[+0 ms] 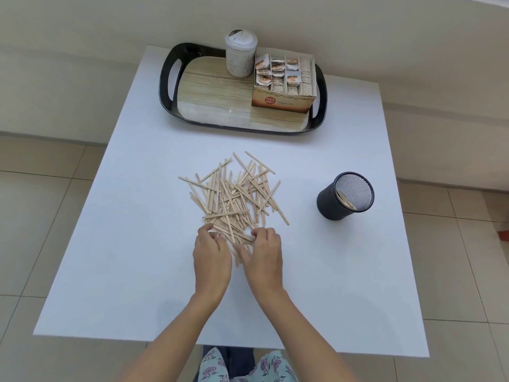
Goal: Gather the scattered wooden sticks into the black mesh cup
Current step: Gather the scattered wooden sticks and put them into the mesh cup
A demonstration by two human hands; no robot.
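Note:
A loose pile of several thin wooden sticks [234, 194] lies in the middle of the white table [137, 244]. My left hand [211, 257] and my right hand [264, 257] are side by side at the pile's near edge, fingers curled over the nearest sticks and gripping them between the two hands. The black mesh cup [344, 195] stands upright to the right of the pile, well apart from both hands. A few sticks show inside it.
A black-rimmed tray [168, 86] with a wood-patterned floor sits at the table's far side. On it stand a white cylindrical container [241, 53] and an open box of tea bags [283, 81]. Tiled floor surrounds the table.

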